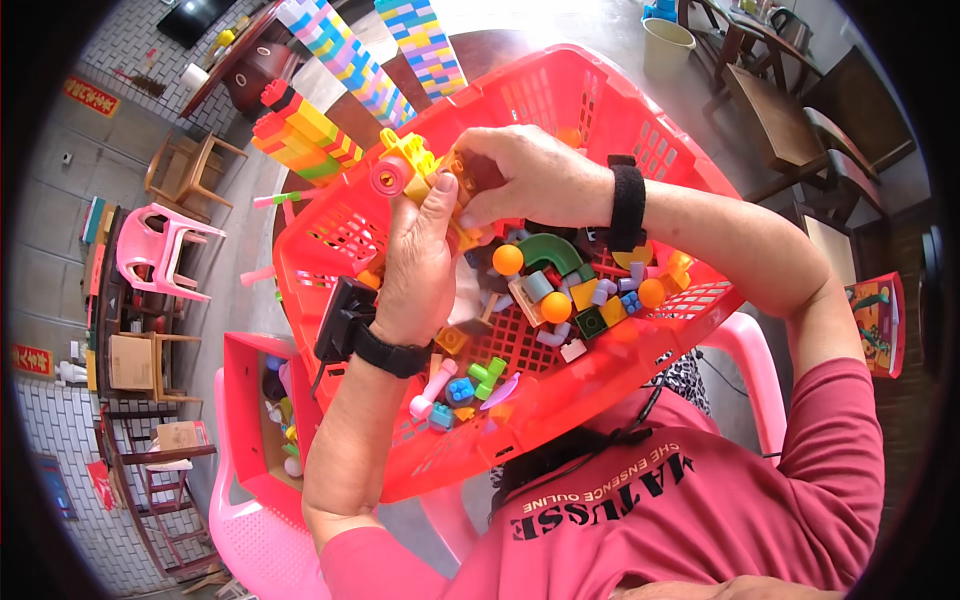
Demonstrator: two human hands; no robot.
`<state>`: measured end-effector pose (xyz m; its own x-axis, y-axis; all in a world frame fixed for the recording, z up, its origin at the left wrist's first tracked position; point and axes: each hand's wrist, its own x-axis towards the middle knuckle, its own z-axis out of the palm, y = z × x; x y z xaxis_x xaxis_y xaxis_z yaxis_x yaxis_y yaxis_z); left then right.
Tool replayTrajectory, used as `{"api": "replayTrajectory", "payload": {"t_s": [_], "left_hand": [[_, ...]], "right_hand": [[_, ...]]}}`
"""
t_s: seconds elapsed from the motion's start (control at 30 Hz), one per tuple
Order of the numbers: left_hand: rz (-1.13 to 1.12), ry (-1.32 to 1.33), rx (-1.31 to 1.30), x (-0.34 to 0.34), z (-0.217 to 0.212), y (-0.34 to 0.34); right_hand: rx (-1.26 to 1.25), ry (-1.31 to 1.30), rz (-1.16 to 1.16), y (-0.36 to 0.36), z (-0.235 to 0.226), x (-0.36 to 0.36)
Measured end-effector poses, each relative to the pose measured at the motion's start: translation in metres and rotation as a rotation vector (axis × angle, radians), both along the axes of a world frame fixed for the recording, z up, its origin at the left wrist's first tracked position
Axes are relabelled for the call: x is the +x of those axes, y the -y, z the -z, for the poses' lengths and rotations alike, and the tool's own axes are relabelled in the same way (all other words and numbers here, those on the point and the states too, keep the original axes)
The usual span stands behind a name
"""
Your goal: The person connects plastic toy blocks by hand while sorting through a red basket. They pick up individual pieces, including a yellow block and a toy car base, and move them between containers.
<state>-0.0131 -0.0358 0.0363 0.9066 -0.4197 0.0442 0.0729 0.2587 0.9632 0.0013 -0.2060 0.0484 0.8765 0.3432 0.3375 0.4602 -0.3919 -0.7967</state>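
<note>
Over the far left part of a red plastic basket (575, 395), both my hands are closed around a yellow building-block piece (408, 150) with studs and a round pink end. My left hand (415, 265) grips it from below, thumb pointing up along its side. From the right, my right hand (535, 180) curls its fingers round the other side; its fingertips are partly hidden by an orange-yellow part. Beneath the hands lie loose toy parts: a green curved tube (553, 252), orange balls (507, 260), a pink stick piece (432, 388) and a blue block (460, 390).
Beyond the basket stand tall stacked block towers (345, 60) and a shorter red, yellow and green stack (305, 135). A red box (240, 375) with small toys rests on a pink chair (255, 540) at left. A wooden table (770, 115) stands far right.
</note>
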Motion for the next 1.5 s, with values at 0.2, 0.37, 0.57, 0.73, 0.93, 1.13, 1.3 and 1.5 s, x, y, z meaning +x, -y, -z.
{"api": "replayTrajectory", "payload": {"t_s": [0.2, 0.37, 0.57, 0.73, 0.93, 1.13, 1.3, 1.5], "left_hand": [[0.088, 0.044, -0.042, 0.006, 0.006, -0.001], [0.098, 0.069, 0.024, 0.010, 0.006, -0.002], [0.248, -0.076, 0.055, 0.023, -0.001, -0.018], [0.356, -0.043, 0.095, 0.024, -0.004, -0.021], [0.035, 0.334, 0.247, 0.032, 0.001, -0.020], [0.013, 0.554, 0.504, 0.036, 0.011, -0.018], [0.007, 0.529, 0.457, 0.031, 0.007, -0.015], [-0.090, 0.528, 0.511, 0.019, -0.005, -0.010]], "right_hand": [[0.039, -0.094, 0.019, -0.002, 0.005, -0.005], [0.016, -0.128, -0.036, -0.002, 0.002, -0.001], [-0.138, 0.112, -0.066, 0.030, -0.017, 0.023], [-0.164, 0.280, -0.239, 0.027, -0.016, 0.014], [-0.181, 0.232, -0.011, 0.026, -0.020, 0.020], [-0.050, 0.090, -0.066, 0.024, -0.017, 0.019], [-0.094, 0.168, -0.053, 0.022, -0.016, 0.008], [0.008, 0.044, -0.037, 0.014, -0.021, 0.009]]}}
